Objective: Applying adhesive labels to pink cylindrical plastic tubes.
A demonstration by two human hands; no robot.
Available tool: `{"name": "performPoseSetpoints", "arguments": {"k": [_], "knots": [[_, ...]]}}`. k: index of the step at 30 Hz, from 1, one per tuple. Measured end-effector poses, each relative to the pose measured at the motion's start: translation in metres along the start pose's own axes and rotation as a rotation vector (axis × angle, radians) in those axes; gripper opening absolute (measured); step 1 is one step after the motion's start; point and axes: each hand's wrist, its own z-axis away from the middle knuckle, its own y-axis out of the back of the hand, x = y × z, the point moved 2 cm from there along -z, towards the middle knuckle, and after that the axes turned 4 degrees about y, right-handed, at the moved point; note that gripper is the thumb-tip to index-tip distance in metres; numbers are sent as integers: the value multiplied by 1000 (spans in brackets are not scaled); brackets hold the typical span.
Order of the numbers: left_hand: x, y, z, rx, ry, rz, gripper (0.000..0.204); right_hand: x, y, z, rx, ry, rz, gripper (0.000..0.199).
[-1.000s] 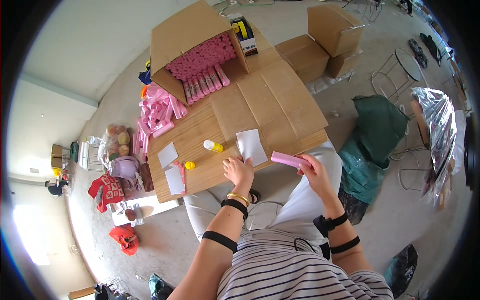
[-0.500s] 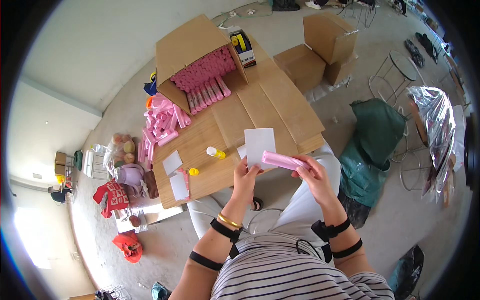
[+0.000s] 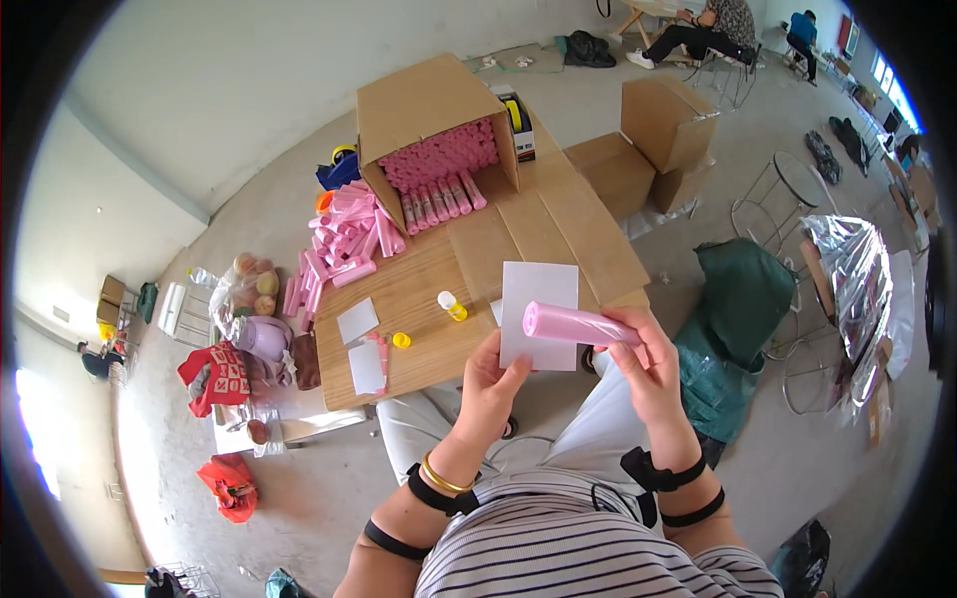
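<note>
My left hand pinches a white paper card by its lower left edge, thumb on the near face. A shiny pink plastic roll lies across the front of that card, its right end gripped between the thumb and fingers of my right hand. Whether roll and card touch, I cannot tell. On the wooden table beyond my left hand stands an uncapped yellow-and-white glue stick. Its yellow cap sits to the left, near two white cards and a pink strip.
An open cardboard box packed with pink rolls stands at the table's far side. Loose pink rolls are heaped left of it. A tape dispenser box is behind. Cartons, a green sack and stools stand right.
Both hands, with card and roll, appear slightly nearer and larger, and the roll covers the card's middle more. The view has tilted up, showing more of the far room.
</note>
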Motion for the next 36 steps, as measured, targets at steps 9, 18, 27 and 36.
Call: {"name": "performPoseSetpoints", "arguments": {"k": [9,18,27,36], "knots": [[24,-6,30,-20,-134,6,33,-21,-25,8,26,-137,-350,39],[49,-7,50,32,-216,9,29,-37,-41,14,-37,-80,-203,37],[63,6,52,81,-178,-26,14,-45,-41,21,-100,-6,-113,35],[62,5,53,107,-226,-29,12,-47,-40,26,-123,-11,-116,34]]}}
